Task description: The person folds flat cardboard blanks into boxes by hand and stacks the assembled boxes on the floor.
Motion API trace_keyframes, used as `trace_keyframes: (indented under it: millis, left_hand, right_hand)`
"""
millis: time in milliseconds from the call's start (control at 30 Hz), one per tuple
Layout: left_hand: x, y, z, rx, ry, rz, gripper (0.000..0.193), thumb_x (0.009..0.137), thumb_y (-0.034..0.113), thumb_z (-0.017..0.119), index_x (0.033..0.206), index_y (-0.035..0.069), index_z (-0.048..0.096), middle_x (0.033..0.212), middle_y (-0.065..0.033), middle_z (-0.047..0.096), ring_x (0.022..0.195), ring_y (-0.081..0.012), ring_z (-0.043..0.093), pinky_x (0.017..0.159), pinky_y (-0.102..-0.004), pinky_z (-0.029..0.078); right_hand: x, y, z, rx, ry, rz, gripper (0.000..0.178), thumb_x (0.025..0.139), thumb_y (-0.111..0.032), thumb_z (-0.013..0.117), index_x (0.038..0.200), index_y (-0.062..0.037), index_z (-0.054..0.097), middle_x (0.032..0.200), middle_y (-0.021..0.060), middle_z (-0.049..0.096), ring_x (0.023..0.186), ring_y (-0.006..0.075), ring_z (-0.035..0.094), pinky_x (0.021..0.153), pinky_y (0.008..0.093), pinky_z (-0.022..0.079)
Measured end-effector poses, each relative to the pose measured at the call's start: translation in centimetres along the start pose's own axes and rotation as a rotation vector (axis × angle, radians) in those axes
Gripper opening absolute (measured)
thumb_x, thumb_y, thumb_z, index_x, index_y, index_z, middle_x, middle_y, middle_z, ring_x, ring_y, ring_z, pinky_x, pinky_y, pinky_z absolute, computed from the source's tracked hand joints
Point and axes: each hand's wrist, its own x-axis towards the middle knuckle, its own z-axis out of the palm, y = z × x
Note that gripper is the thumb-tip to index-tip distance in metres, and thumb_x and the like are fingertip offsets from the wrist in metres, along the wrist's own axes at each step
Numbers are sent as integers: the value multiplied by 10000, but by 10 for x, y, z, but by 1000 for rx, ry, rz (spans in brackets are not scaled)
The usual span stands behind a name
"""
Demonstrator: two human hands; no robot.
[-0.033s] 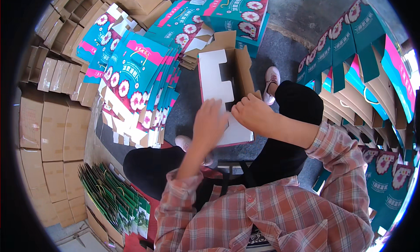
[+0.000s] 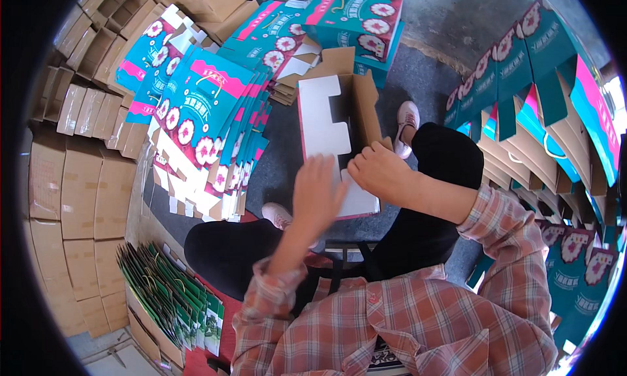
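Between my feet stands an open cardboard carton [image 2: 324,108], its long white flap turned toward the left and its brown inside showing. My left hand [image 2: 317,193] lies over the near part of that white flap, fingers stretched and slightly blurred, thumb apart. Whether its palm presses on the flap I cannot tell. On the right side, my right hand [image 2: 380,172] is closed at the carton's near right edge. Its fingers curl around the brown edge there, and the fingertips are partly hidden.
Flattened teal and pink printed cartons [image 2: 202,108] are stacked at the left. Closed printed boxes [image 2: 356,17] stand at the back. More printed cartons [image 2: 522,69] are piled at the right. Brown boxes [image 2: 81,187] line the left side, with green bags [image 2: 163,297] at the near left.
My left hand has come slightly nearer to me, and its thumb has spread from the fingers. My right hand stays at the carton's edge.
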Motion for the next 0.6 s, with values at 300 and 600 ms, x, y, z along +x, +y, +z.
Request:
trace_keyframes:
  millis: [300,600]
  left_hand:
    - [-28,76,18,-117,85,-12,709,728,296,722,1251,-79,424,1316,-273,408,1245,-432,368,1024,-551,276]
    - [-28,74,32,42,4,-119,641,708,194,648,1261,-64,451,1319,-235,410,1255,-385,362,1054,-545,229]
  right_hand:
    - [8,-7,-10,29,-21,42,188,749,-206,654,866,-79,578,805,43,582,809,201,575,715,323,417]
    - [15,36,-18,278,241,134,157,787,-150,597,892,-35,581,878,101,596,852,278,618,758,407,489]
